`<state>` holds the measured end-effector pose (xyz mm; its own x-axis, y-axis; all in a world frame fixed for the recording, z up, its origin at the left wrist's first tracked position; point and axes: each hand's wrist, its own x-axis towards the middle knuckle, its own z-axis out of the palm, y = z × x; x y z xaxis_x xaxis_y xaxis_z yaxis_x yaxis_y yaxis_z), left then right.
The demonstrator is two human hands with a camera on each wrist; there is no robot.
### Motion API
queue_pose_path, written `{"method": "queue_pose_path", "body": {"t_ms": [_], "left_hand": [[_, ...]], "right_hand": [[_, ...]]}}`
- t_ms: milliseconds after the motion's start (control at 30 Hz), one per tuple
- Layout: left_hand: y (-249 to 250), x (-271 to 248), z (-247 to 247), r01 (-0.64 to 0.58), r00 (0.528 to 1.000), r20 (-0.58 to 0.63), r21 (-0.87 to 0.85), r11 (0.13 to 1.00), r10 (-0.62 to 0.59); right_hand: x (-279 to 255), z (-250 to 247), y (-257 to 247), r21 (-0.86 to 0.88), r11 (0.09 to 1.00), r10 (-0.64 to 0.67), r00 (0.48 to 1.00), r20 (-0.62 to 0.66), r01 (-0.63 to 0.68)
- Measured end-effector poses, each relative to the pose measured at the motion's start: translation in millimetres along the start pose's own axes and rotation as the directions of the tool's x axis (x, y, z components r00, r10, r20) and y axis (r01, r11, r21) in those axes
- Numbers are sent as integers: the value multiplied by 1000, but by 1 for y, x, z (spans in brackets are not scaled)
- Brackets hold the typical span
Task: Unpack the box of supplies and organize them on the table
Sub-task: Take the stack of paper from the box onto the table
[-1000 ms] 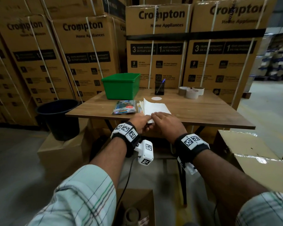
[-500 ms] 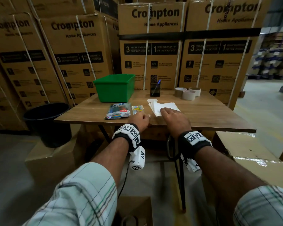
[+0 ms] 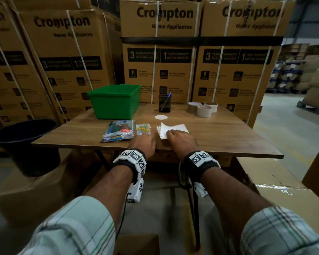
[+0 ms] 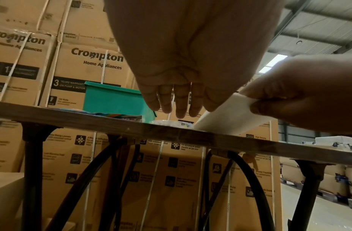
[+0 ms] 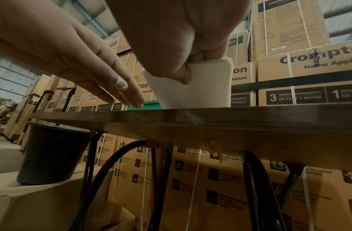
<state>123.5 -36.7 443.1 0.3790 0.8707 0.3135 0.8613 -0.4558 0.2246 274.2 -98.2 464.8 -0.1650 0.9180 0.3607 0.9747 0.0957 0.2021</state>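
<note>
A white paper stack (image 3: 175, 129) lies near the front edge of the wooden table (image 3: 219, 137). My right hand (image 3: 170, 134) pinches its near end between thumb and fingers, and the right wrist view shows that end of the paper stack (image 5: 202, 89) lifted off the wood. My left hand (image 3: 145, 142) hovers just left of it with straight fingers (image 4: 177, 107) and holds nothing. A small clear packet (image 3: 143, 129) and a colourful packet (image 3: 118, 133) lie left of the paper. An open cardboard box (image 3: 136, 243) sits on the floor below me.
At the back of the table stand a green bin (image 3: 114, 101), a black pen holder (image 3: 164, 104), several tape rolls (image 3: 203, 108) and a white disc (image 3: 161, 117). A black bucket (image 3: 24, 144) stands at the left. Strapped cartons (image 3: 158, 52) wall the back. A brown carton (image 3: 276, 181) is at my right.
Both hands held the paper stack at the table's near edge. The left hand has let go and moved left; the stack now lies farther right, beside the small packet.
</note>
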Motion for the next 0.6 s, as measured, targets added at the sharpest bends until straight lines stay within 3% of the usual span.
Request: {"method": "queue_pose_path", "body": {"t_ms": [300,467,600], "left_hand": [[-13,-1,6,-30,997,74,110,994,22],[-18,0,12,-1,998,69,81,997,-5],[-20,2,12,-15,997,73,61,998,11]], "right_hand": [[22,32,-3,165,986,-27,984,173,-2],[13,45,5,341,940,-9,996,86,-21],[10,49,0,287,958,4,998,60,-21]]}}
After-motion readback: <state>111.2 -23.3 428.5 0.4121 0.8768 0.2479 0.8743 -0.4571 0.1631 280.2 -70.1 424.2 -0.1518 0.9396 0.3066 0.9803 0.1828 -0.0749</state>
